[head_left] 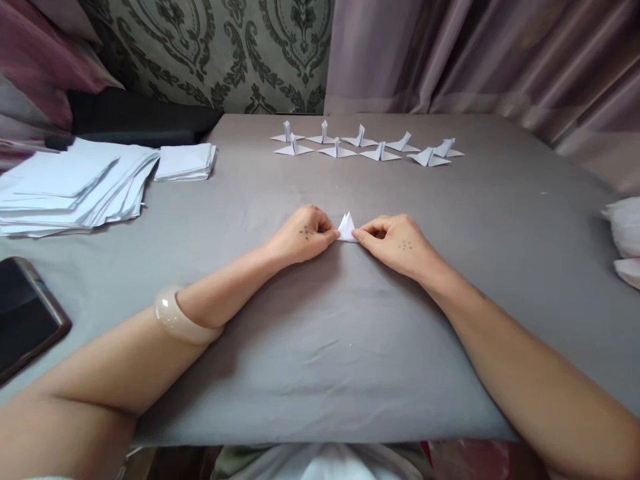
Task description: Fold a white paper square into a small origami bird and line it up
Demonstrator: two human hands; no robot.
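A small piece of folded white paper is held up between both hands just above the middle of the table, two pointed tips facing upward. My left hand pinches its left edge between thumb and curled fingers. At the right edge, my right hand grips it the same way with thumb and forefinger. Further back stand several folded paper birds in two loose rows, wings spread flat and a narrow point rising from each middle.
On the left lie a large stack of white paper and a smaller stack of paper squares. A dark phone rests at the near left. Grey cloth covers the table. A whitish bundle sits at the right edge.
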